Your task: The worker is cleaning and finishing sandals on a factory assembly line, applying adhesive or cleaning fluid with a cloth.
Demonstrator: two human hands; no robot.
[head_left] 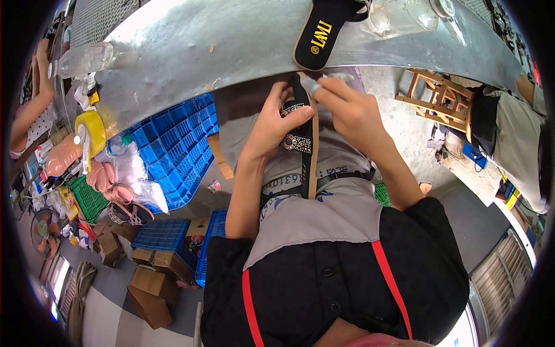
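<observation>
A black sandal (304, 162) with a beaded, jewelled strap and a tan sole edge is held upright on its side in front of my apron. My left hand (276, 118) grips it around the strap, thumb across the upper. Pinched in my right hand (351, 110) is a grey-white cloth (313, 85), which is against the sole edge near one end of the sandal. Another black sandal (317, 43) with yellow lettering lies on the metal table (173, 52), just beyond my hands.
Clear plastic bottles (404, 16) lie on the table at the far right, another bottle (87, 59) at the left. Left of me are a blue crate (173, 150), yellow tape roll (91, 130), pink sandals (103, 176) and cardboard boxes (151, 289). A wooden stool (436, 101) and a seated person (514, 127) are at right.
</observation>
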